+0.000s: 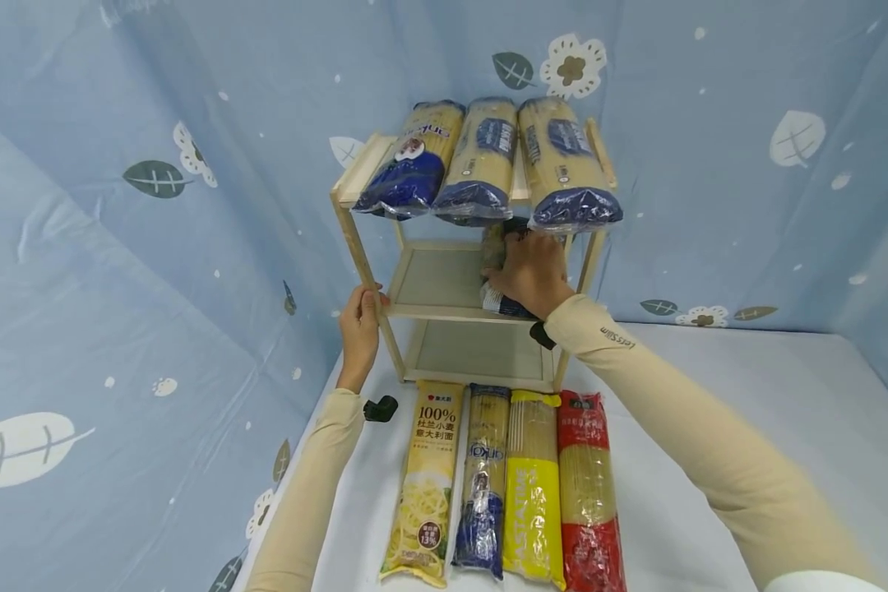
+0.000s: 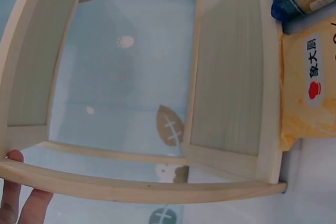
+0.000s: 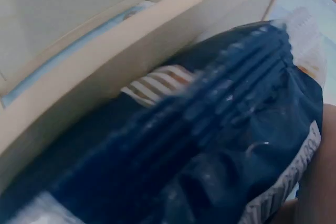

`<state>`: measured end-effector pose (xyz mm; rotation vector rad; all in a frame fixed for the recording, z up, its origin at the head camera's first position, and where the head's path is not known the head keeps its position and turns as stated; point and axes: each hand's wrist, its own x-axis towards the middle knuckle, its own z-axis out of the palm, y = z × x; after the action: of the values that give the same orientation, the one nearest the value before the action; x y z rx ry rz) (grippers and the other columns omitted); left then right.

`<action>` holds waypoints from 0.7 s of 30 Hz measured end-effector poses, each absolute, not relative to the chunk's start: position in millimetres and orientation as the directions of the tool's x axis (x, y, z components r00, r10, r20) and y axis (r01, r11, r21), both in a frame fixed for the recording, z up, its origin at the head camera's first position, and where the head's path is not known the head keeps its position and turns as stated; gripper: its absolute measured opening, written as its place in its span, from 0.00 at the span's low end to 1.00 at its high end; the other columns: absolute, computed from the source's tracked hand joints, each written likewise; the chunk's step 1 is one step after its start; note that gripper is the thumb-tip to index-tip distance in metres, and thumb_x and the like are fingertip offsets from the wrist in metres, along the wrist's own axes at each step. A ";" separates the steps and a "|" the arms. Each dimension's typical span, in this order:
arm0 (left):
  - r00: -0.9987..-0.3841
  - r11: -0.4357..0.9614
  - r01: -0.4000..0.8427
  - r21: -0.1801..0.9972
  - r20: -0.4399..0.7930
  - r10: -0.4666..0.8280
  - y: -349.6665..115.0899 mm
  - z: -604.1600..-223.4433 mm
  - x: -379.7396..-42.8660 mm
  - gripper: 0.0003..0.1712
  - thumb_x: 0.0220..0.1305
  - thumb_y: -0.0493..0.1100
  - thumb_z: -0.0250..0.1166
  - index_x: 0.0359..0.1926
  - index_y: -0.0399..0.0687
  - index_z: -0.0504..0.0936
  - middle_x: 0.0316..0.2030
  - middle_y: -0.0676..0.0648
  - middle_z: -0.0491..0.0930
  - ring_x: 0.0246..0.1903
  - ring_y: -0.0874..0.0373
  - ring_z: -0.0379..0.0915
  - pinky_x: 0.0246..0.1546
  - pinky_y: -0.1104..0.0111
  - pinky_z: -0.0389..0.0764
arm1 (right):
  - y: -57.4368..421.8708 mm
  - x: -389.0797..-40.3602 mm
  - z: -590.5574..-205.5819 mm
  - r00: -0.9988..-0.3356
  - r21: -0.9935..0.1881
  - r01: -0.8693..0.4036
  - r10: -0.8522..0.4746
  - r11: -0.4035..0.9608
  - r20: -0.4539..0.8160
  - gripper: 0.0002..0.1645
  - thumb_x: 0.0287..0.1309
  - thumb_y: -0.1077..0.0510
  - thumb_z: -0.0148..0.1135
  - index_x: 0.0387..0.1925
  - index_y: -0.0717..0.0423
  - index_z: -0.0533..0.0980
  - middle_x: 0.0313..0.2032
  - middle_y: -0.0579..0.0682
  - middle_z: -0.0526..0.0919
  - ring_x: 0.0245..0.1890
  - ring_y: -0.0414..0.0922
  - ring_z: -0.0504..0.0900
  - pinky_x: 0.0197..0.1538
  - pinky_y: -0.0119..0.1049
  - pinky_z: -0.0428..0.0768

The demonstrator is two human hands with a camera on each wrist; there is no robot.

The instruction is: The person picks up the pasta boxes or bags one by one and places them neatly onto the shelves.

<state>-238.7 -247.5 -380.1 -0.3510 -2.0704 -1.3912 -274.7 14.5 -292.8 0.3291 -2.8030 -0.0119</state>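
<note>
On the right side of the wooden rack's [image 1: 444, 312] middle shelf lies a dark blue bag of pasta [image 3: 220, 135], partly hidden behind my right hand [image 1: 530, 273]. That hand grips the bag from above, fingers spread over its sides. Up close in the right wrist view, the bag's crimped end fills the picture beside the shelf's wooden edge. My left hand [image 1: 360, 329] holds the rack's front left post [image 1: 355, 247] at middle-shelf height. Its fingertips [image 2: 35, 205] show around that post in the left wrist view.
Three pasta bags lie side by side on the top shelf, one of them with a blue end [image 1: 403, 177]. In front of the rack, a yellow-orange pack [image 1: 425, 485], a blue one [image 1: 481, 485], a bright yellow one [image 1: 534, 493] and a red one [image 1: 590, 493] lie on the white table [image 1: 747, 411].
</note>
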 end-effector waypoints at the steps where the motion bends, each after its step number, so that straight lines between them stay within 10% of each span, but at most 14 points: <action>1: -0.779 0.409 0.528 0.745 0.616 -0.116 -247.2 -380.8 -238.4 0.15 0.74 0.32 0.42 0.46 0.32 0.76 0.35 0.32 0.78 0.38 0.40 0.75 0.41 0.54 0.72 | 14.8 -273.4 -293.3 -0.921 0.072 -0.226 -0.237 0.971 0.309 0.40 0.53 0.28 0.57 0.34 0.65 0.77 0.13 0.55 0.68 0.12 0.51 0.70 0.16 0.41 0.72; 8: -0.785 0.400 0.516 0.757 0.605 -0.133 -244.9 -381.3 -238.9 0.15 0.75 0.34 0.43 0.47 0.32 0.75 0.36 0.32 0.78 0.38 0.41 0.74 0.41 0.57 0.71 | 20.7 -266.4 -297.3 -0.842 0.196 -0.268 -0.328 0.943 0.428 0.49 0.54 0.25 0.51 0.40 0.71 0.78 0.18 0.62 0.76 0.14 0.52 0.74 0.18 0.41 0.75; 21: -0.792 0.393 0.510 0.765 0.596 -0.131 -244.1 -380.8 -236.3 0.15 0.75 0.35 0.42 0.48 0.33 0.76 0.37 0.31 0.78 0.40 0.40 0.74 0.42 0.53 0.71 | 28.1 -251.5 -303.1 -0.836 0.023 -0.328 -0.302 0.944 0.457 0.44 0.59 0.32 0.54 0.58 0.66 0.72 0.24 0.67 0.78 0.20 0.56 0.77 0.20 0.44 0.73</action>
<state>-236.3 -244.1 -380.8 -0.3228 -2.0703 -1.4271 -251.5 28.1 -303.1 0.4516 -2.6298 0.0772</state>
